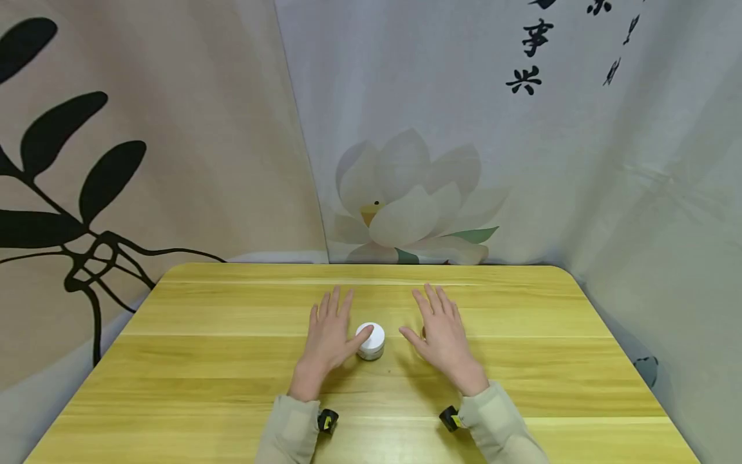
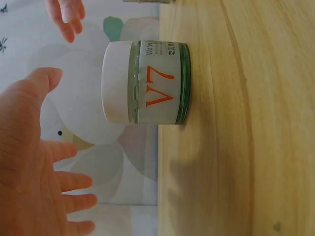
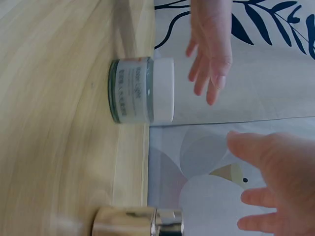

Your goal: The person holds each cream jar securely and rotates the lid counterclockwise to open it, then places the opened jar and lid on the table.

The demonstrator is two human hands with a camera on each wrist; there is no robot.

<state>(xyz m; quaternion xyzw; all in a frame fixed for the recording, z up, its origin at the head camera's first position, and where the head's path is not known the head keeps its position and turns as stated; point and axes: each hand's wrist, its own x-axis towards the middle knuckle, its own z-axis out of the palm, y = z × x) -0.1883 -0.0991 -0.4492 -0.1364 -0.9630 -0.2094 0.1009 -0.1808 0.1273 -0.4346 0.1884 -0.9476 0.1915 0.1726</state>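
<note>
A small cream jar [image 1: 371, 351] with a white lid stands upright on the table. Its clear, green-tinted glass and orange "V7" label show in the left wrist view, where the jar [image 2: 160, 83] sits beyond the thumb. My left hand [image 1: 330, 338] hovers left of it, fingers spread, its thumb overlapping the lid in the head view. To the right, my right hand [image 1: 445, 338] is likewise held above the table with fingers extended, holding nothing. A gold cylinder with a shiny collar [image 3: 125, 222] stands near the right hand, mostly hidden behind it in the head view.
The light wooden table [image 1: 203, 361] reaches back to a hanging cloth [image 1: 417, 96] printed with a lotus and dark characters. Another cloth [image 1: 191, 129] with black leaves hangs at the left. Small black devices are strapped at both wrists.
</note>
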